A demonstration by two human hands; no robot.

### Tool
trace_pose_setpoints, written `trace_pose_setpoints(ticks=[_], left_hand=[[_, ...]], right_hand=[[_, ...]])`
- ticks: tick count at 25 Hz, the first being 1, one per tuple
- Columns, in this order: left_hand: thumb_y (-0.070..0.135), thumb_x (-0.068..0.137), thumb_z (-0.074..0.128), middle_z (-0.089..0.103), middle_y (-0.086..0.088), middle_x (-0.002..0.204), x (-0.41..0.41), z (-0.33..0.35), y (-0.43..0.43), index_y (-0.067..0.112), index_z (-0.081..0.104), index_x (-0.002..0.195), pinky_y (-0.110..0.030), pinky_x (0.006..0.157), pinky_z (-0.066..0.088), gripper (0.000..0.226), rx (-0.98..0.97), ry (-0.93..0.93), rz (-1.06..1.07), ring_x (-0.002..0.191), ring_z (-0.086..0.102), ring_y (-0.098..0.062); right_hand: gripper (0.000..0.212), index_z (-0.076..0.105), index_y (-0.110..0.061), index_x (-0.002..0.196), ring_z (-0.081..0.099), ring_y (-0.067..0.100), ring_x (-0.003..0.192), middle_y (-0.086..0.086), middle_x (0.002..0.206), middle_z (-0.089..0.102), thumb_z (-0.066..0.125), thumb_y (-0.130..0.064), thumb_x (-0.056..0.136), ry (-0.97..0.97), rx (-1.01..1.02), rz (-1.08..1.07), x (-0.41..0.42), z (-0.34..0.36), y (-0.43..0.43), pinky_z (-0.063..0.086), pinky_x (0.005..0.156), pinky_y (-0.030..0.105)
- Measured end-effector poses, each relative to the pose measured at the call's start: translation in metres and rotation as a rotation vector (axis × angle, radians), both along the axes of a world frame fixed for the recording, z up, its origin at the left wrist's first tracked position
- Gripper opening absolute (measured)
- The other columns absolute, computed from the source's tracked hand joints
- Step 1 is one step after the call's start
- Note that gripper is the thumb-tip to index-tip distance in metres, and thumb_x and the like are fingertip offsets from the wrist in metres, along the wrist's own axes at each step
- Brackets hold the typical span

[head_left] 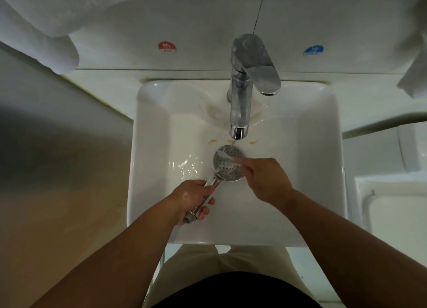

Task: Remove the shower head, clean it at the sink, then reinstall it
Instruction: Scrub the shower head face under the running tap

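Half done, by the look of it: stood at the cleaning step, with the shower head (230, 163) already detached and held low in the middle of the frame, over the basin of the sink (312, 169), just under the spout of the tap (240, 104). Ran a thin stream of water onto the upper edge of the perforated face. Gripped the handle with the left hand (193, 198), lower centre of the frame, fingers and thumb curled round the chrome stem, threaded end poking out below the palm. Reached in from the right of the frame with the right hand (265, 178), fingers fairly straight and close together, tips touching the wet face as if rubbing the nozzles; pinched nothing, as far as could be told through the blur. Judged the next move to call for rubbing across the other holes, rinsing, then shutting off the water before refitting.
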State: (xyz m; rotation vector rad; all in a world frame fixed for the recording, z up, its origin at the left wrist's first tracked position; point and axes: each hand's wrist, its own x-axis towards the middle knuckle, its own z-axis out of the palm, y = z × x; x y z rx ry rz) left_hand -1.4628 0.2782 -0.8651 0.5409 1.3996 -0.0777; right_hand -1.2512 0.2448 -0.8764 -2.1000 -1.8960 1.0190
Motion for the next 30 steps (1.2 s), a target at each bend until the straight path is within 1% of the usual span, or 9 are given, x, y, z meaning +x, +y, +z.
trace_pose_setpoints(ticks=[3, 5, 10, 14, 16, 22, 25, 28, 30], left_hand=[[0.021, 0.098, 0.061, 0.065, -0.016, 0.088, 0.002, 0.002, 0.002, 0.012, 0.067, 0.109, -0.027, 0.045, 0.043, 0.015, 0.001, -0.001, 0.006, 0.047, 0.052, -0.018], [0.023, 0.098, 0.062, 0.066, -0.015, 0.088, 0.005, 0.003, 0.006, 0.016, 0.068, 0.103, -0.026, 0.045, 0.044, 0.011, 0.019, 0.004, -0.005, 0.048, 0.053, -0.018], [0.019, 0.099, 0.058, 0.065, -0.014, 0.087, 0.004, -0.002, 0.013, 0.013, 0.068, 0.112, -0.025, 0.045, 0.043, 0.017, 0.021, 0.02, -0.039, 0.048, 0.052, -0.018], [0.018, 0.099, 0.06, 0.065, -0.014, 0.086, -0.002, -0.005, 0.01, 0.012, 0.066, 0.115, -0.024, 0.044, 0.043, 0.019, -0.015, 0.004, -0.009, 0.047, 0.052, -0.017], [0.017, 0.098, 0.06, 0.066, -0.015, 0.086, -0.004, -0.005, 0.008, 0.011, 0.066, 0.115, -0.024, 0.043, 0.044, 0.019, -0.023, 0.001, -0.005, 0.047, 0.053, -0.018], [0.016, 0.099, 0.059, 0.065, -0.016, 0.086, -0.004, -0.004, 0.003, 0.008, 0.067, 0.113, -0.026, 0.043, 0.043, 0.018, -0.022, -0.016, 0.043, 0.048, 0.052, -0.019], [0.016, 0.099, 0.058, 0.063, -0.018, 0.086, 0.0, -0.003, -0.004, 0.008, 0.066, 0.112, -0.025, 0.042, 0.041, 0.017, -0.02, -0.025, 0.085, 0.048, 0.051, -0.02], [0.017, 0.099, 0.059, 0.063, -0.017, 0.087, 0.006, -0.002, 0.0, 0.008, 0.066, 0.112, -0.026, 0.042, 0.042, 0.017, 0.0, -0.027, 0.114, 0.048, 0.05, -0.02], [0.017, 0.099, 0.058, 0.062, -0.017, 0.086, 0.007, -0.001, 0.006, 0.009, 0.066, 0.112, -0.025, 0.042, 0.041, 0.018, 0.012, -0.028, 0.087, 0.048, 0.05, -0.02]], right_hand=[[0.035, 0.058, -0.044, 0.135, 0.071, 0.022, 0.092, 0.005, 0.117, 0.075, 0.044, -0.038, 0.104, -0.018, -0.048, 0.149, -0.002, -0.002, -0.007, 0.059, 0.082, 0.036], [0.034, 0.06, -0.043, 0.134, 0.071, 0.021, 0.091, 0.003, 0.112, 0.077, 0.047, -0.037, 0.103, 0.008, -0.026, 0.074, -0.014, -0.002, -0.019, 0.059, 0.081, 0.036], [0.031, 0.066, -0.031, 0.131, 0.054, 0.001, 0.056, 0.001, 0.087, 0.078, 0.054, -0.028, 0.103, 0.092, 0.133, -0.193, -0.011, 0.0, -0.02, 0.045, 0.059, 0.019], [0.034, 0.061, -0.037, 0.136, 0.063, 0.014, 0.068, 0.003, 0.098, 0.077, 0.046, -0.033, 0.105, 0.026, 0.013, -0.068, -0.007, -0.003, -0.012, 0.055, 0.066, 0.028], [0.035, 0.061, -0.038, 0.135, 0.068, 0.021, 0.074, 0.006, 0.097, 0.078, 0.047, -0.033, 0.103, 0.02, 0.052, -0.124, -0.007, -0.006, -0.01, 0.056, 0.071, 0.032], [0.034, 0.066, -0.033, 0.13, 0.063, 0.018, 0.063, 0.003, 0.082, 0.075, 0.045, -0.036, 0.104, 0.038, 0.067, -0.194, -0.007, -0.008, -0.018, 0.057, 0.065, 0.036], [0.032, 0.065, -0.034, 0.132, 0.053, 0.01, 0.053, 0.0, 0.07, 0.069, 0.049, -0.03, 0.104, 0.06, 0.071, -0.149, -0.001, -0.004, -0.021, 0.051, 0.059, 0.031], [0.03, 0.07, -0.025, 0.128, 0.053, 0.001, 0.048, -0.013, 0.049, 0.049, 0.057, -0.021, 0.101, 0.086, 0.2, -0.428, 0.014, -0.001, -0.011, 0.038, 0.058, 0.01], [0.03, 0.069, -0.027, 0.128, 0.052, 0.001, 0.047, -0.013, 0.049, 0.044, 0.055, -0.023, 0.102, 0.109, 0.186, -0.347, 0.004, 0.001, -0.011, 0.037, 0.056, 0.008]])
